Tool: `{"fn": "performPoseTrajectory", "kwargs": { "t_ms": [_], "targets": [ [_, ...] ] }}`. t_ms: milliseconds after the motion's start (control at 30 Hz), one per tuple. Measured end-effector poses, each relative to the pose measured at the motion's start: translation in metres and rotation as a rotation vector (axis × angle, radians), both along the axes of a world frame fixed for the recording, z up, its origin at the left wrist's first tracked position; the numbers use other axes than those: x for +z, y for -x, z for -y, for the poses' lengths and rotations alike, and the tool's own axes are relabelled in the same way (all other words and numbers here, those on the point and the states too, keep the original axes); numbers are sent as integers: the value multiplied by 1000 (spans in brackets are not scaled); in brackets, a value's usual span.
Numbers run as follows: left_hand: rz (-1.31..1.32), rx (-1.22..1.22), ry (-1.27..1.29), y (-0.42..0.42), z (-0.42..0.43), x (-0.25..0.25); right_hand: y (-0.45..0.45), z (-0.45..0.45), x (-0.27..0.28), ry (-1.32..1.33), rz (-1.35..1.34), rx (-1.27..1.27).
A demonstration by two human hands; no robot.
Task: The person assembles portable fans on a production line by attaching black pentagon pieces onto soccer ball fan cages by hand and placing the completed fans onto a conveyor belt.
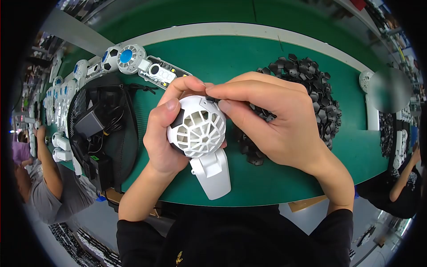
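Note:
A white ball-shaped housing (202,129) with open lattice cells and a flat white arm below it is wrapped by my left hand (165,129). Black panels show on its left side. At the ball's upper right edge, the thumb and forefinger of my right hand (280,118) pinch a small black piece (212,99) against the shell. The fingertips partly hide this piece. Behind my right hand lies a pile of black pentagonal pieces (307,73).
A black mesh bag (129,129) with adapters and cables lies at left. Behind it runs a row of white ball units, one with a blue disc (126,55). An opened white unit (162,73) shows its circuit board. People sit at both sides.

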State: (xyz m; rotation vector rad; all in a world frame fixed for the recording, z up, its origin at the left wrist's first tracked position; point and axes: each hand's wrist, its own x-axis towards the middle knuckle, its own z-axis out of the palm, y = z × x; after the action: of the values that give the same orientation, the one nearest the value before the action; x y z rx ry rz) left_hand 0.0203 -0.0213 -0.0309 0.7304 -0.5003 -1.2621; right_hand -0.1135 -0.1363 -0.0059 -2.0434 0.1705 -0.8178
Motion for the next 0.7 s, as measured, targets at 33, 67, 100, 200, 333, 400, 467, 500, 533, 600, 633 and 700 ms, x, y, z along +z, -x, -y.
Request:
{"fn": "performPoseTrajectory", "kwargs": {
  "t_ms": [33,67,100,200,333,400,467,500,533,600,633,700],
  "targets": [
    [10,-22,17,-1,0,-1,0,-1,3,1,-2,-27],
    [20,-45,35,-1,0,-2,1,-1,4,1,-5,-56],
    [17,-48,36,-1,0,-2,-1,-1,2,2,-7,-59],
    [4,-47,45,0,0,-1,-2,-2,-4,44,82,-93],
    [-14,-14,45,1,0,-2,0,-2,-6,73,44,-80],
    [-15,53,-6,5,0,1,-2,-2,-10,37,23,-65],
    [18,31,58,2,-1,1,-4,-3,-22,44,173,-17],
    [86,42,59,1,-2,0,0,-3,-24,35,123,22],
    [138,111,48,3,-1,2,1,-4,-24,28,143,40],
    [351,180,128,-1,-2,-1,0,-5,-27,61,185,91],
    [474,235,151,-2,-2,-4,3,-7,-25,35,133,109],
    [477,249,188,-3,-5,-6,6,-7,-24,0,95,178]
  ]
}}
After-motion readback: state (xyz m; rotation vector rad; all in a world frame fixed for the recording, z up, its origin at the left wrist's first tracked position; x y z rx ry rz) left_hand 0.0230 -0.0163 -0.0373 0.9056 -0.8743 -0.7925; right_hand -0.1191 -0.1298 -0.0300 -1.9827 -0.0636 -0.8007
